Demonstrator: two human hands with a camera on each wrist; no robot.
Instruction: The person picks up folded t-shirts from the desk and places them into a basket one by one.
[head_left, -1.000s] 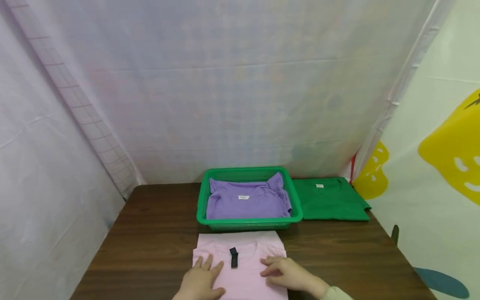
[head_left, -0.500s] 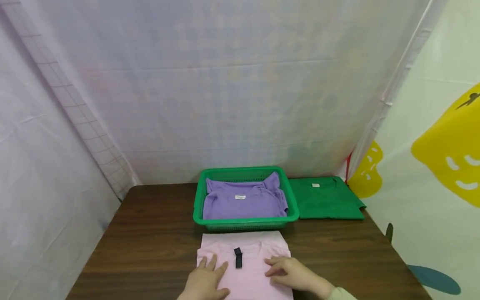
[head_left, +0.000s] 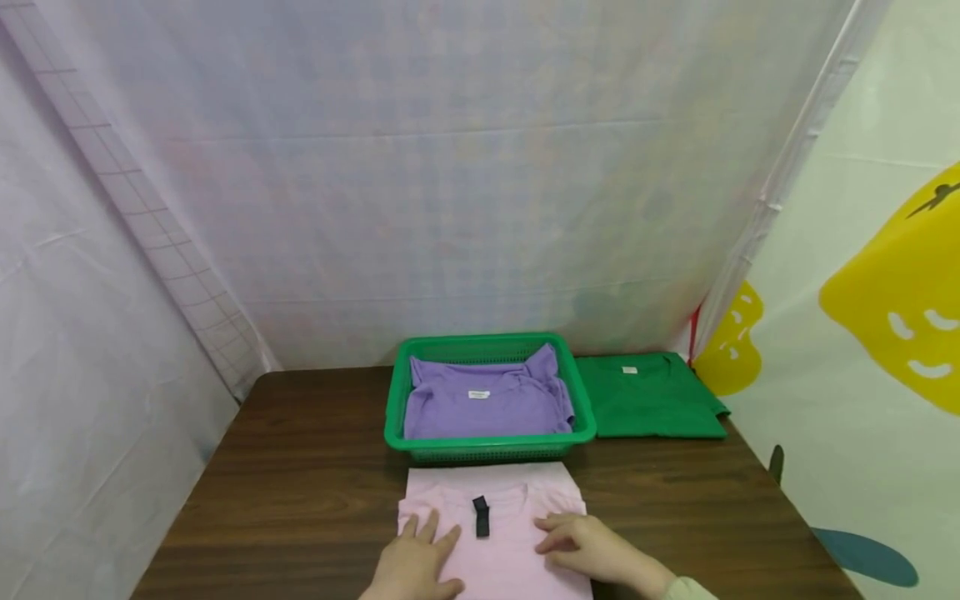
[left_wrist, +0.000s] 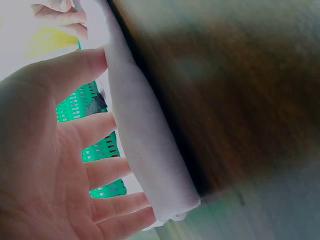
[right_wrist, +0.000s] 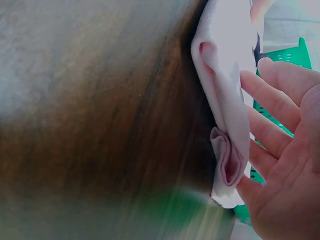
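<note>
A folded pink shirt (head_left: 498, 554) with a black neck label (head_left: 482, 517) lies at the front of the table. My left hand (head_left: 415, 562) rests on its left part, fingers spread and fairly straight. On the right part, my right hand (head_left: 581, 546) touches the cloth with relaxed, slightly bent fingers. Both wrist views show fingertips against the top of the shirt; in the right wrist view the rolled fold layers of the shirt (right_wrist: 227, 155) show at its side. Just behind it stands a green basket (head_left: 491, 444) holding a folded purple shirt (head_left: 487, 417) with a white label.
A folded green shirt (head_left: 648, 404) lies right of the basket near the table's back right corner. The brown wooden table (head_left: 300, 483) meets a pale curtain (head_left: 450, 208) at the back. More sheeting hangs along both sides, with yellow printed shapes (head_left: 900, 292) on the right.
The camera view has shifted slightly, and the pink shirt and both hands appear a little further right relative to the basket. Both hands stay on the shirt in much the same pose.
</note>
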